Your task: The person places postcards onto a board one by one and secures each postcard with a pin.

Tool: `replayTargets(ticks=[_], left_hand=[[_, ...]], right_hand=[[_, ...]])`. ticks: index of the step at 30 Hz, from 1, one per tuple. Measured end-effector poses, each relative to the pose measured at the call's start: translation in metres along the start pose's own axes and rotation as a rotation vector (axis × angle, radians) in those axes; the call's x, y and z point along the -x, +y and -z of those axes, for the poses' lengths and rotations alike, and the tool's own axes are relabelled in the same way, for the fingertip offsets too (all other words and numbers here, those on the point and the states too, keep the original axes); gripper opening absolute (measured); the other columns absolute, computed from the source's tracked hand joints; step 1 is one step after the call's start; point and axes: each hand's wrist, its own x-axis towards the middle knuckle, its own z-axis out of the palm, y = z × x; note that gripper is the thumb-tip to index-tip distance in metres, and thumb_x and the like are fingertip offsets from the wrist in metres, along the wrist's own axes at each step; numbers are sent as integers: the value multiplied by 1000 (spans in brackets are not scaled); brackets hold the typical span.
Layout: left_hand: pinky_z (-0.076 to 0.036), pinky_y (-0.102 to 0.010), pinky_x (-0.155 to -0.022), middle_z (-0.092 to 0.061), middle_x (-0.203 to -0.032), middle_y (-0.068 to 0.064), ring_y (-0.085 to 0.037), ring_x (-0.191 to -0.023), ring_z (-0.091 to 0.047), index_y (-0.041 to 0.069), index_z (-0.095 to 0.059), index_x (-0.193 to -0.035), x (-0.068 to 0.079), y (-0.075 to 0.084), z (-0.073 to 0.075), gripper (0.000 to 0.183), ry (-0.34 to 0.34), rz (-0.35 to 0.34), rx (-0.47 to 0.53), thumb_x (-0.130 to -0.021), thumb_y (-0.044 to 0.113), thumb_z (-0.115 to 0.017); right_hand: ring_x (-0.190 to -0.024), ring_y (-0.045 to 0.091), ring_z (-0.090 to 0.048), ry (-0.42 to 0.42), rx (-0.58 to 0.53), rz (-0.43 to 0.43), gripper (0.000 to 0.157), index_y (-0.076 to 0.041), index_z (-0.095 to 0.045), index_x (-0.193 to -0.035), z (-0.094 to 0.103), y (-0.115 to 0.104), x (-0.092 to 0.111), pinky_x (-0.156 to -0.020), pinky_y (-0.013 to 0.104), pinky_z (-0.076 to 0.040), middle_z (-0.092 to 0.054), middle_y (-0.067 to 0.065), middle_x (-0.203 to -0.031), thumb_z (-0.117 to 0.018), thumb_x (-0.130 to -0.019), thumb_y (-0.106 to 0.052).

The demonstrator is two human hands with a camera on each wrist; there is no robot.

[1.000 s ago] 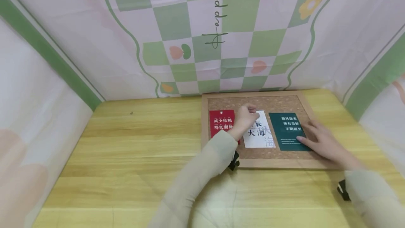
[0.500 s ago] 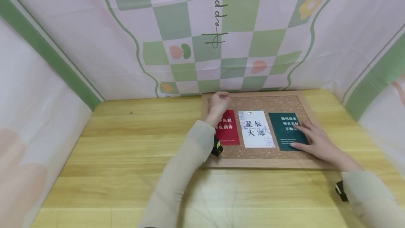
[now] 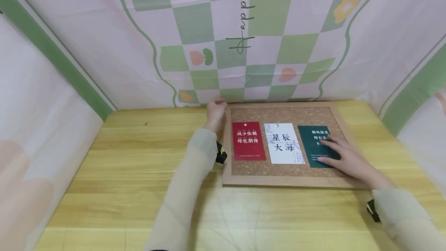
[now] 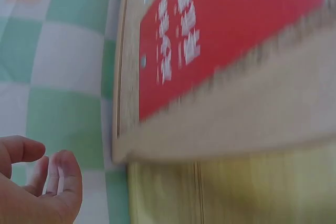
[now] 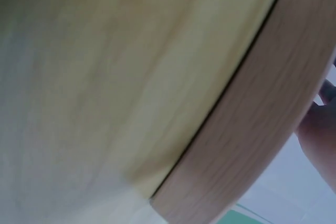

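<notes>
A wood-framed cork board (image 3: 278,113) carries three cards in a row. The red card (image 3: 249,152) and the white card (image 3: 283,158) each show a small metallic spot at the top. The dark green card (image 3: 315,158) is at the right, its right part hidden by my right hand (image 3: 348,160), whose fingers spread over it. My left hand (image 3: 215,114) is beside the board's upper left corner. In the left wrist view its fingers (image 4: 68,174) bend loosely, with a gap to the thumb and nothing between them.
The board lies on a yellow wood-grain table (image 3: 139,173), close to a checked green and white cloth (image 3: 230,76) hanging behind. Patterned cloth also hangs at the left and right. A small dark spot (image 3: 146,123) marks the table at left.
My left hand has moved left from the white card, across the red card, to beyond the board's left edge. My right hand has shifted slightly left over the green card.
</notes>
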Motion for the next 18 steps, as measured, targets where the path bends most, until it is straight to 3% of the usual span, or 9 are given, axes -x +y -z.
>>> replayTargets(ticks=[3, 5, 7, 11, 16, 18], left_hand=[[-55, -27, -61, -71, -92, 1, -14, -70, -63, 14, -70, -100, -62, -45, 5, 16, 61, -32, 5, -86, 15, -62], [-55, -29, -56, -70, -92, -1, -16, -68, -63, 11, -69, -100, -89, -61, 12, 17, 99, -24, 10, -86, 16, -63], [-55, -29, -58, -69, -94, -2, -15, -70, -62, 10, -69, -103, -96, -64, 26, 19, 106, -21, 11, -86, 16, -61], [-53, -25, -58, -69, -93, 0, -13, -67, -60, 11, -69, -104, -79, -50, 56, 20, 136, -31, -28, -85, 16, -63], [-53, -28, -78, -67, -109, -9, -19, -85, -61, 4, -65, -113, -15, 0, 86, 28, 196, 20, -87, -86, 12, -60], [-51, -33, -89, -62, -125, -15, -24, -97, -58, 1, -59, -123, 8, 20, 96, 36, 201, 86, -142, -90, 12, -54]], right_hand=[[-134, 61, -15, -9, -4, -5, 73, 5, -39, -140, 0, 0, -1, -101, 75, -21, -18, 39, -149, -67, -87, -36], [-134, 61, -15, -13, -10, -5, 74, 5, -38, -141, 0, 0, -1, -100, 75, -21, -18, 39, -149, -68, -87, -36], [-134, 61, -15, -17, -17, -4, 75, 5, -37, -141, 0, 0, -1, -100, 75, -21, -18, 39, -149, -68, -87, -35], [-134, 61, -15, -31, -31, -12, 76, 6, -36, -142, 0, -1, -2, -101, 75, -21, -17, 39, -149, -69, -86, -35], [-134, 61, -15, -45, -43, -24, 77, 6, -35, -142, 0, -1, -3, -101, 74, -21, -16, 39, -149, -69, -86, -36], [-133, 61, -15, -48, -42, -25, 78, 6, -35, -142, 0, 0, -4, -100, 74, -22, -16, 39, -149, -69, -86, -36]])
